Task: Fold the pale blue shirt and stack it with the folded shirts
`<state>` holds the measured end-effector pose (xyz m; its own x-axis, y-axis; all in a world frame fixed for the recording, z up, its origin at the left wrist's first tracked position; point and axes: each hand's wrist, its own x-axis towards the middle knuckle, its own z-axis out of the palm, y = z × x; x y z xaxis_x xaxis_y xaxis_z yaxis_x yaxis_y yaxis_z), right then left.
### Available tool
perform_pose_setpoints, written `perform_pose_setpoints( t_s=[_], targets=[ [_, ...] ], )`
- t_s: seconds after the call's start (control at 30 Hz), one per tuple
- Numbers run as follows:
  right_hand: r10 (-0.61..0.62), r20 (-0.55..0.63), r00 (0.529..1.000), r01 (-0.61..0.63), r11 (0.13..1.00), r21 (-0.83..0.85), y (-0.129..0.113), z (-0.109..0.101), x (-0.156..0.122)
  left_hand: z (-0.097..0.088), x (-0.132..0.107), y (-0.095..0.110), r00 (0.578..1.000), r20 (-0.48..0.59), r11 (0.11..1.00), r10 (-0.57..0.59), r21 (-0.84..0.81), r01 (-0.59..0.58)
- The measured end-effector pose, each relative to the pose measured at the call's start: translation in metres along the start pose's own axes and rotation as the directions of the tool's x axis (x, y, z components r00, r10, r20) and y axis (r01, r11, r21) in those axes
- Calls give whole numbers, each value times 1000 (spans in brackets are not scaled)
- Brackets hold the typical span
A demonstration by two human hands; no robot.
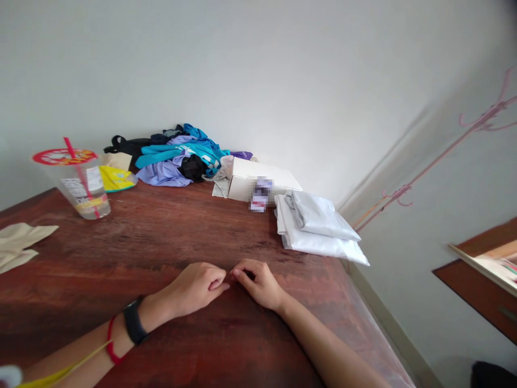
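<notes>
My left hand rests on the dark red-brown wooden table, its fingers curled in and the thumb stretched along them. Close to its right, my right hand also lies on the table, the thumb bent toward the curled index finger with a small dark gap between them. The two hands nearly meet at the fingertips. Nothing shows in either one. On my left wrist are a black band and a red cord.
A plastic cup with a red straw stands at the left, near pale napkins. Along the wall lie heaped clothes and a white box. Folded silvery-white bags lie by the right edge, near a pink coat rack.
</notes>
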<state>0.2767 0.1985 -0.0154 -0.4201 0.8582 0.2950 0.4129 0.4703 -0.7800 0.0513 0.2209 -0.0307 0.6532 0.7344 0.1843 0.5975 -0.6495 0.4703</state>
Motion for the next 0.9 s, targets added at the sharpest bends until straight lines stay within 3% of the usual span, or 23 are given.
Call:
perform_pose_setpoints(
  t_s=[0.47,0.9],
  targets=[
    [-39,2,999,39,999,2,0,-4,1,-1,3,-2,998,37,998,-41,51,39],
    [-109,-18,994,109,994,7,3,-3,1,-7,4,5,999,43,998,5,57,-7]
  ],
)
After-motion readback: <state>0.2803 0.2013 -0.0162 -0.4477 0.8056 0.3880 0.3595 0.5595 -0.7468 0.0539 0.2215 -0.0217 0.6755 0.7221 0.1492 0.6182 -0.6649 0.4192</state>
